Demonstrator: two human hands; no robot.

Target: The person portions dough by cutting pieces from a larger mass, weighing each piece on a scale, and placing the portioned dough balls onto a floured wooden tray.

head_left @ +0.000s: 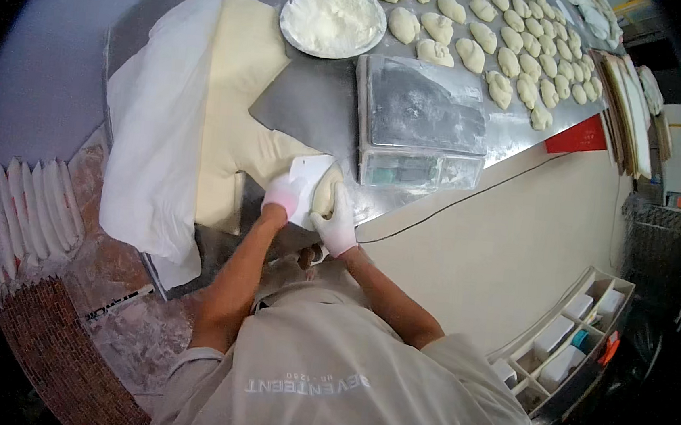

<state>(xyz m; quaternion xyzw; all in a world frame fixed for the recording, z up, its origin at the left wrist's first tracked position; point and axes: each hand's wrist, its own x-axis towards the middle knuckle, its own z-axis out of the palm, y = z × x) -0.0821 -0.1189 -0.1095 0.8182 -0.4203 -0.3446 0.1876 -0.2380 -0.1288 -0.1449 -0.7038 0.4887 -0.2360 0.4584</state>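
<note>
My left hand (282, 194), in a white glove with a pink cuff, grips a flat white dough scraper (308, 174). The scraper stands between the large dough sheet (236, 114) and a small dough piece (325, 191). My right hand (339, 224), gloved the same way, curls round the right side of that piece. An arm of the big dough reaches right, up to the scraper. White cloth (157, 132) covers the left side of the dough. Whether the small piece is fully cut free is hidden by the scraper.
A flour-dusted scale (425, 111) stands right of my hands on the metal table (306, 96). Behind it are a bowl of flour (333, 21) and rows of dough pieces (469, 55). White sacks (29, 205) lie on the left; a divided bin (568, 338) stands at right.
</note>
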